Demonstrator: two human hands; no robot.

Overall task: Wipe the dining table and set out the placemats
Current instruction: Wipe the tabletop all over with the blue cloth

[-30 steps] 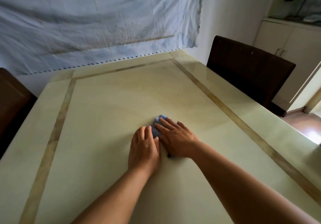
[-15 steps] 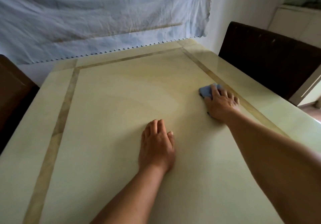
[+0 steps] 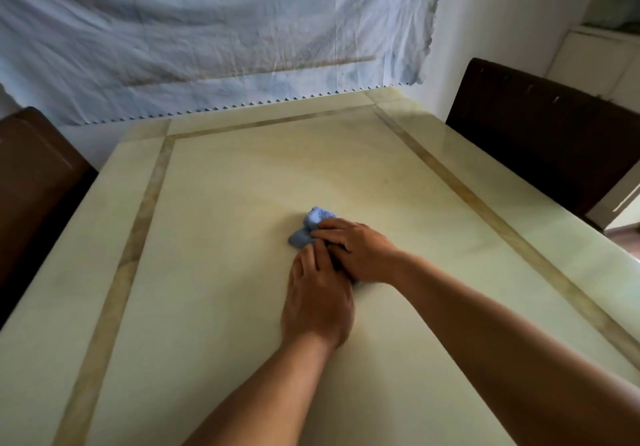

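We look down on a pale marble dining table with a tan inlaid border, and we place everything else by it. At the middle of its top lies a small blue cloth, bunched, flat on the stone. The right hand lies over the cloth's near part, fingers stretched toward the table's left side and pressing the fabric down rather than curled round it. The left hand rests palm down on the table just nearer to us than the cloth, fingers extended, its fingertips meeting the right hand and the cloth's edge. Whether those fingertips pinch the fabric we cannot tell.

A dark brown chair stands against the table's right side, and a second brown chair against its left. Behind the table's far edge a wrinkled light blue sheet hangs on the wall, its scalloped hem just above the tabletop. Past the right-hand chair we see a white cabinet. No other object lies on the tabletop around the cloth.

Half a second ago the right hand held the cloth out by the border strip on the table's right side, well apart from the left hand. Now cloth and right hand are back at the centre, touching the left hand, which sits at much the same spot on the table.
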